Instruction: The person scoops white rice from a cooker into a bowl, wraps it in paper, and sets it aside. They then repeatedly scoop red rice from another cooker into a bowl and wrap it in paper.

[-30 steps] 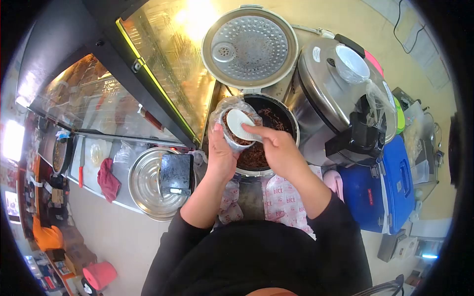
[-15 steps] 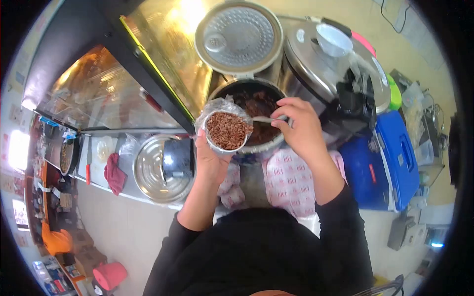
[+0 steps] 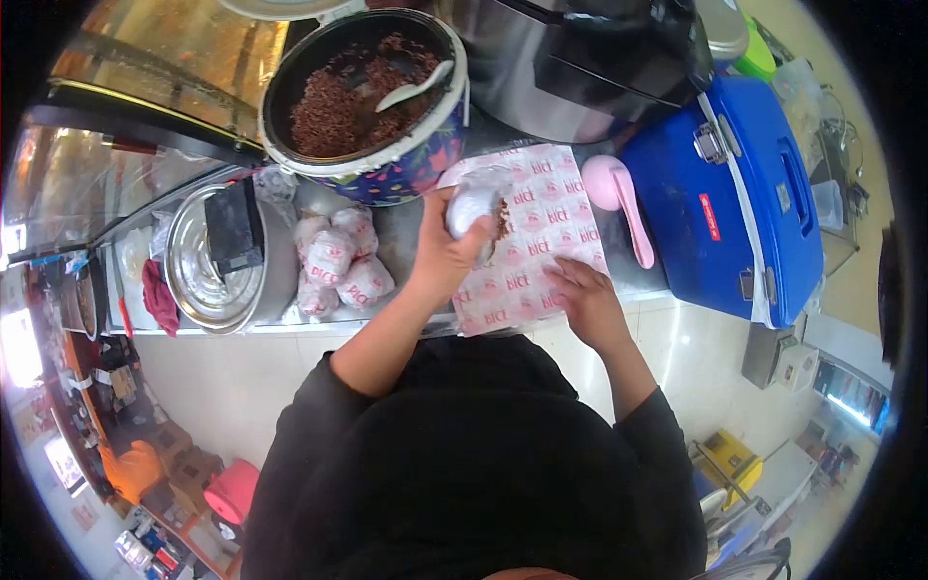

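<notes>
My left hand [image 3: 447, 253] grips a small white bowl [image 3: 472, 213], lined with clear plastic and tipped on its side over the printed wrapping paper [image 3: 541, 208]. Reddish-brown rice [image 3: 502, 220] shows at the bowl's right rim; most of its inside is turned away from me. On the lower right of the paper rests my right hand [image 3: 592, 302], fingers apart and holding nothing. Beyond the left hand is a rice cooker [image 3: 391, 166] with a flowered side. Cooked rice [image 3: 333, 111] fills part of it, and a pale spoon [image 3: 414, 87] lies inside.
Several paper-wrapped balls [image 3: 332, 255] are piled left of the paper, beside a steel pot [image 3: 280, 261]. A pink scoop [image 3: 628, 198] lies to the right, near a blue cooler box [image 3: 677, 184]. A large black and steel cooker [image 3: 503, 72] stands behind.
The view has shifted, bringing the paper and wrapped balls into sight. My right hand has let go of the spoon and moved onto the paper. The bowl, upright before, is now tipped over.
</notes>
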`<state>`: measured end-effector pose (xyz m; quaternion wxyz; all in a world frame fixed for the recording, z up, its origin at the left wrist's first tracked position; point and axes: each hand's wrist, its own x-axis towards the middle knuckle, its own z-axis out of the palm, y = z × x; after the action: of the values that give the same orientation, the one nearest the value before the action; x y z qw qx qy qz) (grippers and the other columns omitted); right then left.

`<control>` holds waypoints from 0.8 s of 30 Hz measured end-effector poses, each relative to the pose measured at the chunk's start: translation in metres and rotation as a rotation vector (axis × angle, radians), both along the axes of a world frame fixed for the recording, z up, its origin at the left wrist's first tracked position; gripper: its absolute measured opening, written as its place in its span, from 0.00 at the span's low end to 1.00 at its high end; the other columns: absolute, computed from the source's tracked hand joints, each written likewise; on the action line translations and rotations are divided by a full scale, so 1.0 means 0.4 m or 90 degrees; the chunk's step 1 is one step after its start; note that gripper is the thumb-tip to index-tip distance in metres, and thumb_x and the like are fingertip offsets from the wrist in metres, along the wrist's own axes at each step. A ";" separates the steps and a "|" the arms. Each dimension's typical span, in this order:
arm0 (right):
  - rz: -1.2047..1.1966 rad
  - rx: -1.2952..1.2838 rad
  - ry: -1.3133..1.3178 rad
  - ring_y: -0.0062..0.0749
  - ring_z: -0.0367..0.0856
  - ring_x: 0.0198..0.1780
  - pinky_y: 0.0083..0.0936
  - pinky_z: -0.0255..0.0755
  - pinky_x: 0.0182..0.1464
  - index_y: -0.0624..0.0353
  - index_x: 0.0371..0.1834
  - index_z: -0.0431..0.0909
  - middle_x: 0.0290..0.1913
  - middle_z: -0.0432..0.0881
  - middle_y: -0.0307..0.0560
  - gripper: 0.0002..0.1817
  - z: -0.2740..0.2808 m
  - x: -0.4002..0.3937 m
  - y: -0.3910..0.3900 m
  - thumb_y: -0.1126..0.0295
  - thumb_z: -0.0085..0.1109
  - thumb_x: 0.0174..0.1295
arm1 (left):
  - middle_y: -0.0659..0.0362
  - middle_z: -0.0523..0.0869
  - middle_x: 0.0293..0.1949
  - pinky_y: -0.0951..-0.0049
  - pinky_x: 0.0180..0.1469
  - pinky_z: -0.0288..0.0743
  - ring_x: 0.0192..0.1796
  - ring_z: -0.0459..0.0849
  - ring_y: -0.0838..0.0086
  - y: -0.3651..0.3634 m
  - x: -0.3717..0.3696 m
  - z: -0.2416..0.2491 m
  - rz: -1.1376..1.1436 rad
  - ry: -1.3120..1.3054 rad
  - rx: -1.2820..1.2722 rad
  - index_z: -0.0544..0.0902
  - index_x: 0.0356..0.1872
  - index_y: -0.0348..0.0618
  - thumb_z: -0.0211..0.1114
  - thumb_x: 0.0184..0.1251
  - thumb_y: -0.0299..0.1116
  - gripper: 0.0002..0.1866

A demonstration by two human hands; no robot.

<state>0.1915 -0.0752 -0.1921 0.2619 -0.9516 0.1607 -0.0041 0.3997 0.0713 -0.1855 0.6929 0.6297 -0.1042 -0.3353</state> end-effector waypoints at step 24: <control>0.286 -0.064 0.099 0.31 0.82 0.44 0.34 0.67 0.49 0.48 0.29 0.85 0.38 0.85 0.33 0.05 0.019 0.004 -0.091 0.64 0.60 0.57 | 0.39 0.73 0.54 0.59 0.62 0.68 0.58 0.72 0.48 0.053 -0.075 -0.150 0.127 -0.400 0.119 0.60 0.63 0.37 0.64 0.57 0.26 0.33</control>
<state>0.1932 -0.1116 -0.1843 0.1955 -0.9727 -0.0357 0.1197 0.3697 0.0926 -0.2454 0.5957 0.7700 -0.2195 -0.0633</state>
